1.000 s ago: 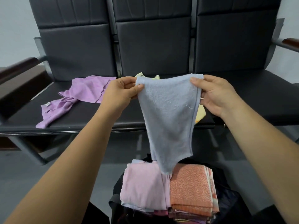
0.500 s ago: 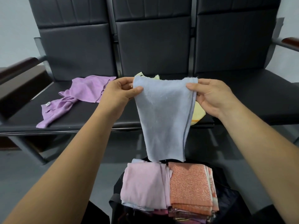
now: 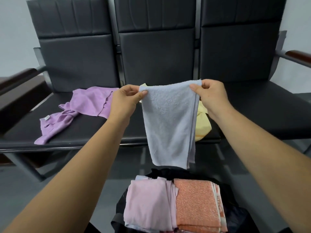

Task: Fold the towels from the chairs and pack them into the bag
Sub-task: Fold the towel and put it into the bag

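Pale blue terry cloth, nubbly and slightly pilled, hangs in front of the person: the blue towel (image 3: 170,123) is doubled lengthwise into a narrow strip, with its layered edges showing down the right side. Its long axis runs straight down, top edge level and bottom edge pointing at the bag (image 3: 161,172) below. The left hand (image 3: 125,100) pinches the upper left corner between thumb and curled fingers, and the right hand (image 3: 212,96) pinches the upper right corner the same way, so the towel is held up in the air, touching neither the seats nor the bag.

Behind it stands a row of joined chairs (image 3: 80,130) in smooth black padded leatherette with stitched panels and dark glossy armrests. A purple towel (image 3: 79,108) of finer, flatter weave lies crumpled across the left seat, a small white tag near one end. A soft yellow towel (image 3: 202,125) lies bunched on the middle seat, mostly hidden by the blue one.

The bag is black, limp fabric, open at the top. Inside it, side by side, sit a smooth pink folded towel (image 3: 146,204) and a speckled orange folded towel (image 3: 195,204), both squared into neat rectangles on top of other layers.
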`<state>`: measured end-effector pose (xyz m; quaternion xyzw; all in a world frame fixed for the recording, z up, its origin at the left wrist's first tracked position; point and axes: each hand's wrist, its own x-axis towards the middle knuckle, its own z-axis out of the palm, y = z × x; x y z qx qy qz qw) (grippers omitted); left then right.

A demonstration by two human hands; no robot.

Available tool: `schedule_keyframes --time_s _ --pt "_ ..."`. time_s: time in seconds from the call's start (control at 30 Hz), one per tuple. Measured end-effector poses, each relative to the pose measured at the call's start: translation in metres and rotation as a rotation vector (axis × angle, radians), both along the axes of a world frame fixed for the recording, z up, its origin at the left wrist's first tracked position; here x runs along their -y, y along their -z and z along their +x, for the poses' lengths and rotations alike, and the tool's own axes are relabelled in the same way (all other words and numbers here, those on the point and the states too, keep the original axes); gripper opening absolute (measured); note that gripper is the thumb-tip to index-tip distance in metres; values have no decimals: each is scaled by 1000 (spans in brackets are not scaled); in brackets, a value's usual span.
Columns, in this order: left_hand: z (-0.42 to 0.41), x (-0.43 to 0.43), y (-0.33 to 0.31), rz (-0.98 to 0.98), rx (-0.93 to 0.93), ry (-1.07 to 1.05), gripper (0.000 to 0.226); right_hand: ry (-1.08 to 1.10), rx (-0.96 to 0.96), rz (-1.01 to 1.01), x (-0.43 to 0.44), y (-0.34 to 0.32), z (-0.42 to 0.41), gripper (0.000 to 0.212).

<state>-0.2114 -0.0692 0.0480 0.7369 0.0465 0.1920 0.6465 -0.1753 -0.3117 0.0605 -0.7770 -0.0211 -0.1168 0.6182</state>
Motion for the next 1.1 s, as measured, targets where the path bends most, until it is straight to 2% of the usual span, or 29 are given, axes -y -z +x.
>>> schedule_keyframes --time_s 0.17,0.33,0.43,0.6,0.63,0.77,0.83,0.9,1.0,1.1 --pt "58 -3 -50 9 25 -12 8 13 -29 -40 -11 -47 66 34" --pt "105 -5 -121 -18 188 -90 21 28 99 22 -20 -115 101 27" --pt "110 -6 -149 -18 287 -46 32 4 219 109 -22 -143 104 20" --pt "96 -5 -129 25 326 113 8 -73 184 215 -15 -118 95 14" --pt "92 -7 -116 43 310 150 4 -85 152 218 -13 -105 92 12" --pt "76 -21 -54 172 130 256 17 -151 -45 189 -2 -40 76 7" --pt "67 -29 -25 187 2 305 17 -200 -239 128 4 -8 65 9" --pt "59 -34 -2 145 -156 404 17 -288 -513 103 10 17 57 9" --pt "51 -32 30 142 -386 533 12 -397 -922 78 20 45 49 28" --pt "55 -30 66 214 -531 483 16 -391 -1015 25 17 70 52 33"
